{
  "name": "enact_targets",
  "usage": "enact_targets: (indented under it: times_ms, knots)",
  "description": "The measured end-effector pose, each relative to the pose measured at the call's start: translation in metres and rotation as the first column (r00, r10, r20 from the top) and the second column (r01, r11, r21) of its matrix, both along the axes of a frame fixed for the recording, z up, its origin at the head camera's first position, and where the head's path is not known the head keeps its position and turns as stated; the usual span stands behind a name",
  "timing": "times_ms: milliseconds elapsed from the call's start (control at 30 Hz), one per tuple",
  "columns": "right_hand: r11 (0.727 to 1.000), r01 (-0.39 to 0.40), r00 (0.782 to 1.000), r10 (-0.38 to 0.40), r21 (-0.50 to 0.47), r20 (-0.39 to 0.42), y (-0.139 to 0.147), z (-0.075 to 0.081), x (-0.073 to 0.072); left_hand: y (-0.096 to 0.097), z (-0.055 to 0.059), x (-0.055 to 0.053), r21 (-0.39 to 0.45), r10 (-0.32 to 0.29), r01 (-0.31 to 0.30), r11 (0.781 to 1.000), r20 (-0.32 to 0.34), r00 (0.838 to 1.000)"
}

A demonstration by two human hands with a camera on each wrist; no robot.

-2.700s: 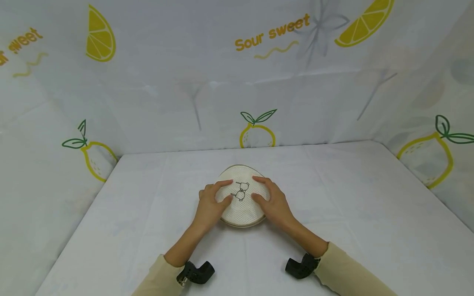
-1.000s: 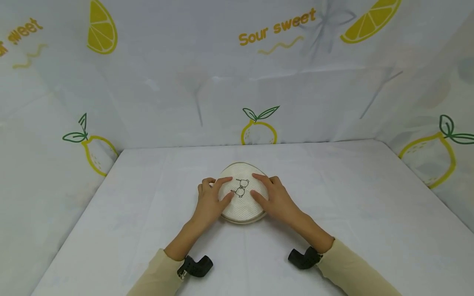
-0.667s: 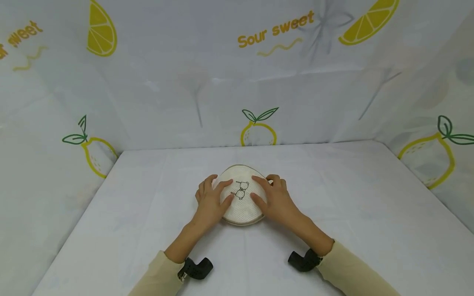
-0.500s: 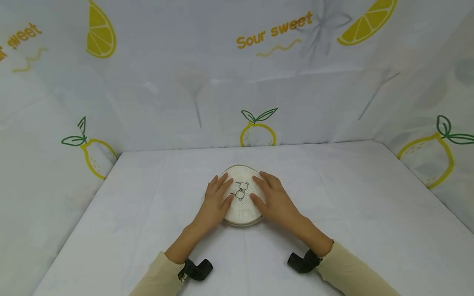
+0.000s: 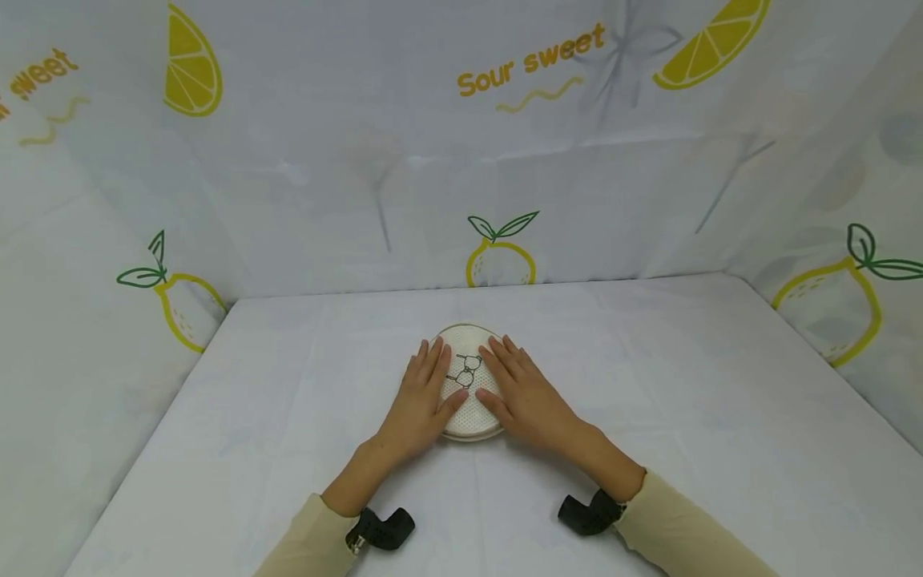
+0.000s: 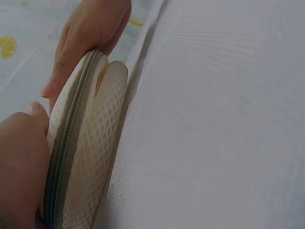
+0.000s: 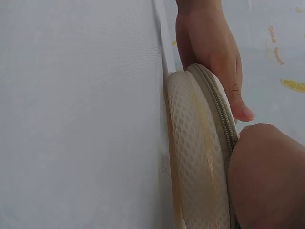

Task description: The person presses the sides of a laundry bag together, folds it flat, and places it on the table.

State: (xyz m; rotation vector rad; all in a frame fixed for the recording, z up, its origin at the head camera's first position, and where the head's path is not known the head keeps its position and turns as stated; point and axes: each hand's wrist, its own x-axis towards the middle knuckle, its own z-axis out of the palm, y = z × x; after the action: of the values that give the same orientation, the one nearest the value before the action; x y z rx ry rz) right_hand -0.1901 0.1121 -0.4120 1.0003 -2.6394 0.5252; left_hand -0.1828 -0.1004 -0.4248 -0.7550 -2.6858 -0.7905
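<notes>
A round cream mesh laundry bag (image 5: 472,418) lies flat on the white-covered table, with a small dark line drawing near its middle. My left hand (image 5: 417,405) rests on its left side, fingers straight and pointing away from me. Likewise, my right hand (image 5: 532,405) lies over the right side with extended fingers. The thumbs point toward each other near the centre, a small gap between them. In the left wrist view, a zipper (image 6: 69,124) runs along the bag's edge above its puffy mesh side (image 6: 102,138). The right wrist view shows the mesh side (image 7: 193,143) bulging under the zipper.
The white tablecloth (image 5: 288,385) extends around the bag on all sides. Behind the table hangs a white curtain (image 5: 317,200) printed with lemons. Black wrist devices (image 5: 385,529) sit at both beige sleeves (image 5: 310,541).
Both hands have shifted from the bag's sides onto its top. Their fingers, earlier spread and bent around the rim, are now straighter and closer together. The bag stays in about the same place.
</notes>
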Motion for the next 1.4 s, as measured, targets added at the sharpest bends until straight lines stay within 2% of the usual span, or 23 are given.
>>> enact_targets:
  times_ms: [333, 600, 1000, 1400]
  knots:
    - [0.999, -0.011, 0.999, 0.009, -0.037, -0.040, -0.002, -0.011, 0.000, 0.004, -0.004, 0.001, -0.054, 0.030, -0.032, 0.998, -0.029, 0.999]
    - [1.000, 0.000, 1.000, 0.000, -0.006, -0.031, -0.002, -0.015, 0.000, 0.004, -0.009, 0.000, -0.090, 0.043, -0.047, 0.995, -0.049, 0.998]
    - [1.000, 0.015, 1.000, -0.014, -0.006, 0.018, -0.003, -0.016, 0.001, 0.005, -0.009, 0.002, -0.108, 0.056, -0.060, 0.992, -0.042, 0.998]
    - [0.999, 0.031, 0.998, -0.032, 0.011, 0.053, -0.004, -0.016, 0.002, 0.004, -0.011, 0.002, -0.137, 0.072, -0.080, 0.987, -0.064, 0.995]
